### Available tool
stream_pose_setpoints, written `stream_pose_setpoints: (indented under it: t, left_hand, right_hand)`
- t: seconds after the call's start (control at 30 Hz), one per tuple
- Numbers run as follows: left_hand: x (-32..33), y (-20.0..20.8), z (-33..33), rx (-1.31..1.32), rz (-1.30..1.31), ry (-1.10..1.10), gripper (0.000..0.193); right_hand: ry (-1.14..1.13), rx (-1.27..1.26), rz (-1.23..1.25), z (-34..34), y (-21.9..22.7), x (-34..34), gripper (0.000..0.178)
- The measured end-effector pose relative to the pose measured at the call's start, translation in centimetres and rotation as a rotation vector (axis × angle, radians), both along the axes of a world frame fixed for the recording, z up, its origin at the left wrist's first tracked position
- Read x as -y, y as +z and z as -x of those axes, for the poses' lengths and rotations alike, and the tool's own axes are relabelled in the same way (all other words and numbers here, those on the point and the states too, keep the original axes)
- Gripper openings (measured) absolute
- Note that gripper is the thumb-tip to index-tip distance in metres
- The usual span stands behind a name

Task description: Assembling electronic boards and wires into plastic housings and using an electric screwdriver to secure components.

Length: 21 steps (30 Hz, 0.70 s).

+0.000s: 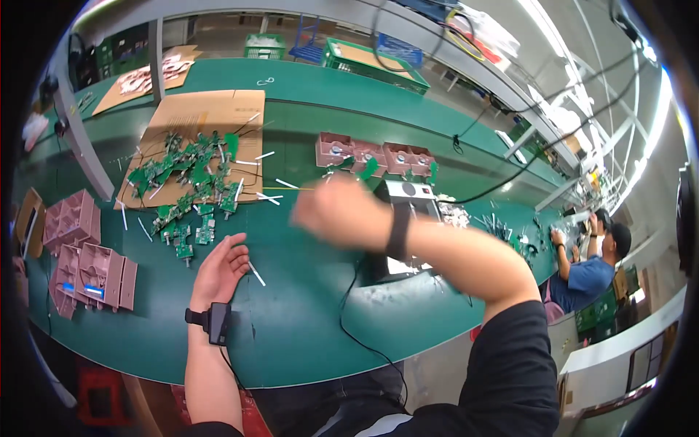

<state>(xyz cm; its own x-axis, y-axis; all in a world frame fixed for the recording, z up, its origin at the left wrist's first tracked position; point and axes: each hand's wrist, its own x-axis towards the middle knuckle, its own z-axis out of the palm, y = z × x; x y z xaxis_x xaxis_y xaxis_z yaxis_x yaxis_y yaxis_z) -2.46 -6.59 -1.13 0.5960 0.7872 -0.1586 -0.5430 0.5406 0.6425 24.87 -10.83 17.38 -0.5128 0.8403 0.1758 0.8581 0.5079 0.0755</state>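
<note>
Resting at centre-left of the frame, the left hand (220,271) lies on the green desk (306,320), fingers loosely open and holding nothing, a white stick (256,274) just beside it. Green boards (191,182) lie above it on cardboard (211,116). The right hand (336,211), blurred at centre, hangs over the desk; its grip cannot be told.

Circuit boards (191,191) lie on cardboard (204,116) behind the left hand (220,271), moulded trays (84,255) to its left.

Three pink moulded cartons (373,154) stand in a row mid-table; more pink cartons (86,256) lie at the left edge, one bearing blue labels (93,290).
</note>
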Motion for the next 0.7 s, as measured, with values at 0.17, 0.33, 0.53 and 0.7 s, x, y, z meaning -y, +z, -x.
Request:
stream_pose_setpoints:
  t: [0.17,0.33,0.53,0.7]
  left_hand:
    - [1.8,0.2,0.4,-0.025,-0.203,-0.011,0.046]
    - [6.2,5.1,-1.9,-0.101,-0.480,-0.090,0.036]
    - [12.3,8.6,7.6,-0.707,-0.585,0.148,0.028]
    - [6.4,10.3,16.4,-1.800,-1.106,0.956,0.023]
  right_hand:
    - [0.378,0.034,0.716,2.1,0.9,20.9,0.032]
    - [-0.335,-0.213,0.760,-5.4,2.8,32.1,0.020]
    - [-0.554,0.341,0.760,-19.0,-14.8,53.7,0.028]
    - [-0.538,0.218,1.109,-16.0,-23.7,51.7,0.057]
